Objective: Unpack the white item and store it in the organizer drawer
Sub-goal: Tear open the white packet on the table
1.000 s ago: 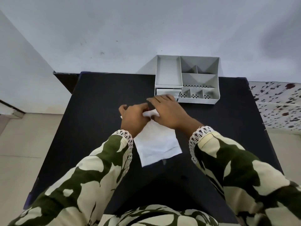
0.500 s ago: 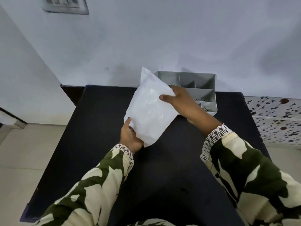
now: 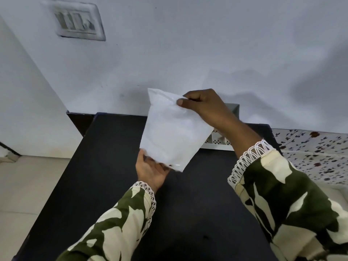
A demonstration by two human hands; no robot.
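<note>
A white plastic packet (image 3: pixel 169 130) is held up in the air above the black table (image 3: pixel 105 166), nearly upright. My right hand (image 3: pixel 205 108) pinches its top right corner between thumb and fingers. My left hand (image 3: pixel 150 170) grips its bottom left corner from below. The grey organizer (image 3: pixel 218 142) stands at the table's far edge against the wall; the packet and my right arm hide most of it, and its drawer is not visible.
A white wall rises just behind the table, with a switch plate (image 3: pixel 79 21) at upper left. A speckled patterned surface (image 3: pixel 312 155) lies to the right of the table. Pale floor (image 3: pixel 28 185) shows on the left.
Both hands lifted the packet off the table and raised it higher. My right hand shifted to the packet's top corner. The view tilted upward, hiding more of the organizer.
</note>
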